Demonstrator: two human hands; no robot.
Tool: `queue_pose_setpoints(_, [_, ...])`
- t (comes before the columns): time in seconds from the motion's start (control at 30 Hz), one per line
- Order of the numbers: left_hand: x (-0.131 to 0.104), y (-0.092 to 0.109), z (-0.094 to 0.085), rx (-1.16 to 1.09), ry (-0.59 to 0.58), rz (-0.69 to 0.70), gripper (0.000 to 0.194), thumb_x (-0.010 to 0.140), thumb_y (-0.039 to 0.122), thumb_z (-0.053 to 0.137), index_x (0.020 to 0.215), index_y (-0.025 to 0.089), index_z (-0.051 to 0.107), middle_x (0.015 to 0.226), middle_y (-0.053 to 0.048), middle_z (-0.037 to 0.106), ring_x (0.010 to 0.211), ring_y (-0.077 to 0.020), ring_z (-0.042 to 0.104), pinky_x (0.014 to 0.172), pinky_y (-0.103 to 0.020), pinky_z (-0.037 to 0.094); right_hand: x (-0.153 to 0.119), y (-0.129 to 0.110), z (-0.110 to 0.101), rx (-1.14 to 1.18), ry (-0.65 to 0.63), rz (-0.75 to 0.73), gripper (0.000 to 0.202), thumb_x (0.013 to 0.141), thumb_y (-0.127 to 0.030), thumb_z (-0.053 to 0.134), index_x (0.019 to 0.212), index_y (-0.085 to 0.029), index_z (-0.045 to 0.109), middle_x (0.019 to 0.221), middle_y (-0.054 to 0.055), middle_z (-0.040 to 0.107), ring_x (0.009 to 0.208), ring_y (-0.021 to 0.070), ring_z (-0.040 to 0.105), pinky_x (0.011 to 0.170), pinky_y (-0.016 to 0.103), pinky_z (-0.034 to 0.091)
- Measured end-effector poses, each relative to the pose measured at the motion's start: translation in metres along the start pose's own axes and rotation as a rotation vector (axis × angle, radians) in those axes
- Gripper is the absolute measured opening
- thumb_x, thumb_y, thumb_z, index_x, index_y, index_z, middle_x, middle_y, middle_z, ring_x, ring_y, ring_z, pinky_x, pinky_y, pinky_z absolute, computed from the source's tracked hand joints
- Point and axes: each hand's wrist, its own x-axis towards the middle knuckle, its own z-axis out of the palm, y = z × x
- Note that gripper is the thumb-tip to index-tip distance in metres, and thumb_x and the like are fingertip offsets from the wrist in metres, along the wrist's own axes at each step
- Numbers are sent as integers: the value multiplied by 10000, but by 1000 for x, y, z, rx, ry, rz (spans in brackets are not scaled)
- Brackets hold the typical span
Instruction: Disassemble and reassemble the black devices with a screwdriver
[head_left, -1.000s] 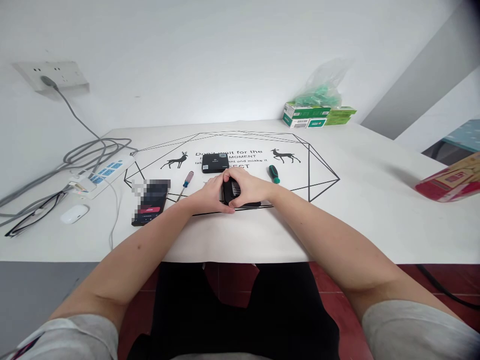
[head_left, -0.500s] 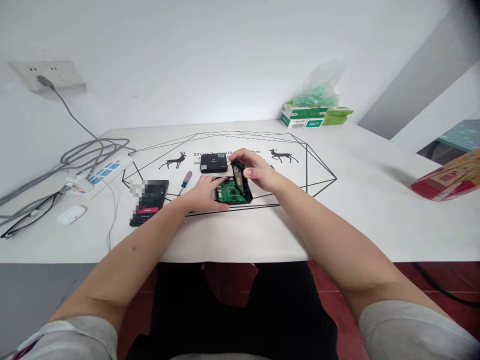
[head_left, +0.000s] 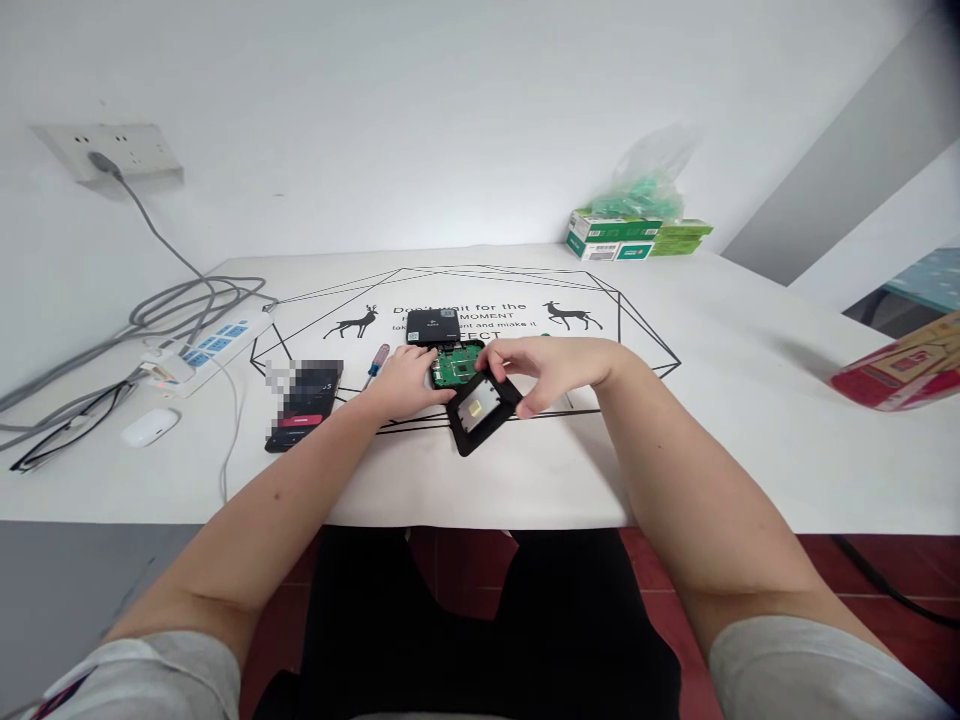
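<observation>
In the head view a green circuit board (head_left: 455,368) with black edging lies on the table. My left hand (head_left: 407,382) closes on its left edge, thumb reaching to the near side, close to a black plastic cover (head_left: 480,420). My right hand (head_left: 544,368) pinches that cover by its right edge between thumb and fingers. The cover is tilted in front of the board, its inside with a silver plate and a yellowish square facing up. Behind the board sits a black box (head_left: 433,326) with small labels. A screwdriver (head_left: 379,362) lies beside my left hand.
At left are a phone (head_left: 304,405), a white earbud case (head_left: 150,427), a power strip (head_left: 217,345) with grey cables and black-framed glasses (head_left: 71,425). Green-and-white boxes (head_left: 611,235) under a plastic bag stand at the wall. A red-and-yellow package (head_left: 900,365) sits at right.
The black cover has come away from above the circuit board, toward me, and turned so its inside shows. My right hand moved with it. My left hand stays at the board.
</observation>
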Motion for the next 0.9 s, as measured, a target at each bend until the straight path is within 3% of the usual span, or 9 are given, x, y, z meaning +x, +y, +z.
queue_pose_setpoints(0.17, [-2, 0, -4, 5, -91, -5, 904, 929, 638, 635, 1659, 134, 468, 1745, -201, 447, 1627, -440, 373, 1320, -547, 348, -3, -24, 10, -288, -152, 269, 639, 521, -439, 963, 966, -258, 543, 1116, 22, 562, 947, 239, 565, 788, 341, 463])
queue_pose_setpoints(0.4, [-4, 1, -11, 40, -169, -15, 902, 952, 539, 552, 1718, 99, 368, 1801, -213, 345, 1667, -415, 317, 1353, -551, 290, 13, -23, 31, -403, -281, 342, 692, 539, -473, 946, 1045, -271, 519, 1215, 26, 500, 888, 217, 562, 767, 354, 471])
queue_pose_setpoints(0.6, [-4, 3, -14, 47, -215, -34, 821, 1000, 453, 426, 1740, 113, 330, 1825, -196, 299, 1700, -358, 264, 1364, -541, 246, 15, -31, 38, -475, -239, 335, 716, 563, -590, 920, 1034, -267, 489, 1226, 43, 510, 882, 229, 580, 718, 352, 432])
queue_pose_setpoints(0.7, [-5, 2, -15, 44, -192, -29, 814, 1026, 549, 391, 1725, 132, 377, 1810, -195, 339, 1688, -380, 283, 1357, -584, 225, 14, -35, 40, -462, -214, 317, 713, 574, -601, 914, 1046, -265, 497, 1237, 52, 534, 921, 250, 600, 725, 353, 430])
queue_pose_setpoints(0.9, [-9, 3, -22, 29, -197, -4, 964, 967, 765, 441, 1734, 184, 372, 1802, -187, 361, 1668, -434, 302, 1343, -631, 205, 14, -38, 46, -540, -134, 326, 629, 628, -435, 920, 1114, -262, 561, 1232, 72, 641, 1113, 328, 634, 727, 351, 417])
